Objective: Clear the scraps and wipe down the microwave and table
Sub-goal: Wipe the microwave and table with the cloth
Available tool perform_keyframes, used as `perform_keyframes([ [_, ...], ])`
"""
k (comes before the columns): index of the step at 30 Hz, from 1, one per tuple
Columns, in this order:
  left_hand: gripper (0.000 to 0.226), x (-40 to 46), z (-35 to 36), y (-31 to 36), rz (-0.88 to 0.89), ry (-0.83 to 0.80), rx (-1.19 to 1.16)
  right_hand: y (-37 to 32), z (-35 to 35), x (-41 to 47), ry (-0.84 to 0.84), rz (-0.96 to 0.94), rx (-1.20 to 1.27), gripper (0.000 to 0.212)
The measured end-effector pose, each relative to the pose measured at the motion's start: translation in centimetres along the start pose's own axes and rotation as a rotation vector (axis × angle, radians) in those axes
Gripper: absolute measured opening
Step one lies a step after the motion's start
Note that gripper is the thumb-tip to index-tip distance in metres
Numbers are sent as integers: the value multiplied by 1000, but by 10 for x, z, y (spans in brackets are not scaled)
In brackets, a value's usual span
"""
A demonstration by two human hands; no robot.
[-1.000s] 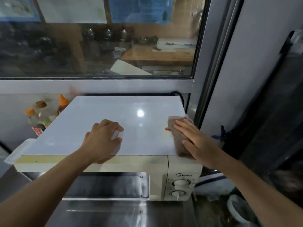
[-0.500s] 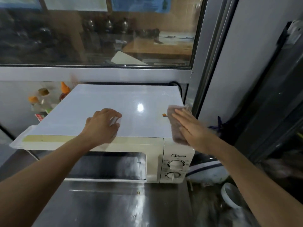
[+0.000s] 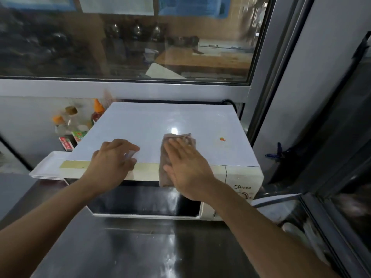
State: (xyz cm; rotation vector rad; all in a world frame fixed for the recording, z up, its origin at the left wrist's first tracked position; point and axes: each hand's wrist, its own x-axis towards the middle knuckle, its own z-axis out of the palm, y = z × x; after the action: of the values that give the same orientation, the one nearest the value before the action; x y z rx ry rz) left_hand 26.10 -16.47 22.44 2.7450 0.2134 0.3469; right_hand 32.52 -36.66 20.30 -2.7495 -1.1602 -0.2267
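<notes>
Head view, left to right: sauce bottles (image 3: 68, 117) stand behind a white tray (image 3: 48, 167) beside the microwave (image 3: 239, 177). The left hand (image 3: 112, 161) rests on the white board (image 3: 156, 125) atop the microwave, fingers curled — whether they grip anything I cannot tell. The right hand (image 3: 184, 163) lies flat, fingers straight, pressing a brown cloth (image 3: 166, 157) over the board's front edge — a small sticker (image 3: 222, 139) lies further right.

bottles (image 3: 70, 121) blurred, left grip's (image 3: 112, 159) contents perhaps hidden
</notes>
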Motion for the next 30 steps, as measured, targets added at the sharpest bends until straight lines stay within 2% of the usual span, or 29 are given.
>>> perform_keyframes([
  [3,31,-1,-6,-10,37,-51,-20,10,-7,-12,-8,-34,28,69],
  [5,32,-5,-13,-22,45,-25,-2,38,-17,-33,-28,-54,-20,77],
  [8,31,-13,-22,-45,42,48,56,75,-30,-62,-87,60,-97,89],
  [10,29,-17,-25,-56,12,59,71,76,-28,-64,-111,100,-129,88],
  [15,29,-18,-25,-64,0,61,15,23,-11,-26,-70,57,-132,84],
  [19,32,-18,-29,-73,7,21,-65,-53,8,28,-21,-38,-61,82],
  [23,39,-24,-37,-91,-80,79,-147,-116,24,72,-1,-126,-106,74],
  [27,35,-28,-39,-105,-127,91,-129,-105,17,63,-35,-112,-52,77],
  [30,37,-29,-38,-107,-120,101,-169,-66,5,30,-72,-8,-82,82],
])
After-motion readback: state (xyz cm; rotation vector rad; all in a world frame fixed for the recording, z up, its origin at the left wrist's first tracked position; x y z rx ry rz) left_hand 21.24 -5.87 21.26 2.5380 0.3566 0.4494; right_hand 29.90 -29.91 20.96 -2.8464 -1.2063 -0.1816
